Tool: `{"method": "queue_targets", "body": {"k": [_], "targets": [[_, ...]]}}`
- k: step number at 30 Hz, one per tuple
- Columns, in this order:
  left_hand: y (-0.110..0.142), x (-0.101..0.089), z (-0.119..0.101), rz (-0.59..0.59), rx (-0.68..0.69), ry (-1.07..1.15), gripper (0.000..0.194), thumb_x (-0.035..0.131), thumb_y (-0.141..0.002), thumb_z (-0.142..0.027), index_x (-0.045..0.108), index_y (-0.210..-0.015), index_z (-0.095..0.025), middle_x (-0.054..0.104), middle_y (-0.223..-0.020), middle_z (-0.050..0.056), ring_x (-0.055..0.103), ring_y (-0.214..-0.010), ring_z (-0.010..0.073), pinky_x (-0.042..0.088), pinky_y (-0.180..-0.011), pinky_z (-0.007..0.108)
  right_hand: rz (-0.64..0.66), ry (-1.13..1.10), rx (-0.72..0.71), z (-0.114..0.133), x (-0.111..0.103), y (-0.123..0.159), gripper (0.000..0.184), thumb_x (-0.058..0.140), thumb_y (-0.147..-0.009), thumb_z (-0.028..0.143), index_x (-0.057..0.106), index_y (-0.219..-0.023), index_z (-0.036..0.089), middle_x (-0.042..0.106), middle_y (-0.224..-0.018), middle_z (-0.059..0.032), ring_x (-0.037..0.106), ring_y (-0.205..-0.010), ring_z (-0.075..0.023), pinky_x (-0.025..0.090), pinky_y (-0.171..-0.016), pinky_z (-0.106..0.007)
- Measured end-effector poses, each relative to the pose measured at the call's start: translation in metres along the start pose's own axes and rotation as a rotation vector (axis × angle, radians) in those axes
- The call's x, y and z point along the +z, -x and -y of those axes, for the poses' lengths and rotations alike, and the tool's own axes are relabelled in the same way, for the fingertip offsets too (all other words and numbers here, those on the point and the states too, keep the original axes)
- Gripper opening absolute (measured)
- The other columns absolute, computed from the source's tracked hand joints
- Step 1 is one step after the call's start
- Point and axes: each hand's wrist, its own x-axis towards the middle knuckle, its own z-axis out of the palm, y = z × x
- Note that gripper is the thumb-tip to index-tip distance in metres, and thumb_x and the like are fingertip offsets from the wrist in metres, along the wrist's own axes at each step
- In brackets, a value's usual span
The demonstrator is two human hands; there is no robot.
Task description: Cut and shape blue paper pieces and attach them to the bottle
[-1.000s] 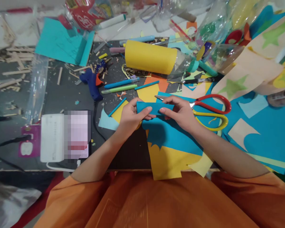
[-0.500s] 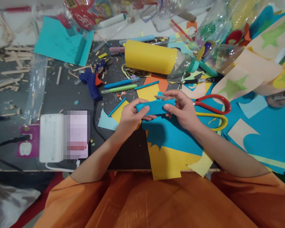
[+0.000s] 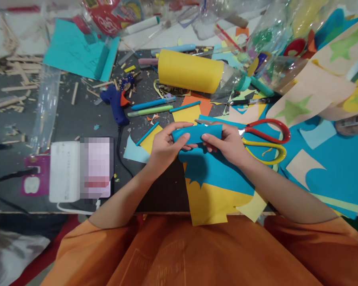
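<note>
Between my two hands is a small blue strip of paper, held above the table. My left hand grips its left end, thumb on top and fingers beneath. The right end is pinched by my right hand, with the thumb pressed on the near face. Just beyond and to the right lie scissors with one red and one yellow handle, their blades partly hidden behind the right hand. Below the hands a blue sheet with a jagged cut edge overlaps a yellow sheet.
A blue glue gun with its cord lies left of the hands. Behind them rests a bottle wrapped in yellow paper, near several pens. A phone and white power bank lie at the left. Paper with green stars stands at the right.
My right thumb and fingers have shifted slightly left and lower along the blue strip of paper, and the fingers have curled in under it. My left hand has hardly moved.
</note>
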Motion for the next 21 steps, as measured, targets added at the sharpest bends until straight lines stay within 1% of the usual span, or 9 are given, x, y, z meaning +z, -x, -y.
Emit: {"method": "queue_targets", "body": {"k": [3, 7, 10, 13, 18, 21], "targets": [[-0.0005, 0.0000, 0.0005, -0.013, 0.009, -0.011, 0.026, 0.069, -0.075, -0.035, 0.069, -0.096, -0.021, 0.073, -0.073, -0.001, 0.073, -0.061, 0.0189, 0.059, -0.055, 0.025, 0.012, 0.016, 0.008, 0.0029, 0.0000, -0.0005, 0.035, 0.072, -0.075, 0.046, 0.059, -0.059, 0.018, 0.056, -0.043, 0.0037, 0.047, -0.038, -0.0074, 0.039, -0.042, -0.023], [-0.0022, -0.0009, 0.0011, -0.012, 0.027, 0.006, 0.022, 0.070, -0.073, -0.033, 0.069, -0.091, -0.021, 0.072, -0.067, -0.002, 0.073, -0.059, 0.0183, 0.058, -0.053, 0.023, 0.033, 0.048, 0.038, 0.0046, 0.0003, -0.0003, 0.041, 0.071, -0.074, 0.052, 0.061, -0.055, 0.018, 0.057, -0.043, 0.0016, 0.048, -0.039, -0.0082, 0.041, -0.042, -0.024], [-0.0026, -0.0017, 0.0014, -0.009, 0.033, -0.013, 0.020, 0.070, -0.073, -0.033, 0.070, -0.089, -0.021, 0.071, -0.066, -0.003, 0.072, -0.059, 0.0180, 0.058, -0.053, 0.023, 0.003, 0.018, 0.029, 0.0022, 0.0004, -0.0003, 0.037, 0.074, -0.071, 0.054, 0.063, -0.065, 0.018, 0.060, -0.048, 0.0019, 0.052, -0.041, -0.0099, 0.044, -0.043, -0.024], [-0.0021, -0.0026, 0.0023, 0.004, 0.044, -0.027, 0.019, 0.071, -0.073, -0.032, 0.070, -0.088, -0.022, 0.071, -0.069, -0.002, 0.072, -0.057, 0.0167, 0.059, -0.053, 0.023, -0.024, -0.027, 0.013, -0.0001, 0.0006, -0.0007, 0.035, 0.076, -0.069, 0.052, 0.064, -0.076, 0.020, 0.062, -0.051, 0.0036, 0.054, -0.041, -0.0104, 0.046, -0.043, -0.025], [-0.0021, -0.0031, 0.0045, 0.004, 0.031, -0.048, 0.021, 0.071, -0.073, -0.034, 0.071, -0.090, -0.022, 0.071, -0.070, -0.002, 0.071, -0.057, 0.0166, 0.059, -0.054, 0.024, -0.037, -0.021, 0.034, -0.0003, 0.0014, -0.0016, 0.036, 0.076, -0.068, 0.054, 0.064, -0.075, 0.021, 0.060, -0.047, 0.0043, 0.055, -0.040, -0.0114, 0.046, -0.042, -0.025], [-0.0027, -0.0027, 0.0044, 0.008, 0.037, -0.044, 0.021, 0.071, -0.072, -0.035, 0.070, -0.089, -0.022, 0.070, -0.067, -0.002, 0.071, -0.056, 0.0168, 0.059, -0.054, 0.024, -0.034, -0.022, 0.025, -0.0005, 0.0014, -0.0016, 0.036, 0.076, -0.069, 0.053, 0.064, -0.074, 0.020, 0.060, -0.046, 0.0042, 0.054, -0.039, -0.0109, 0.045, -0.041, -0.024]]}}
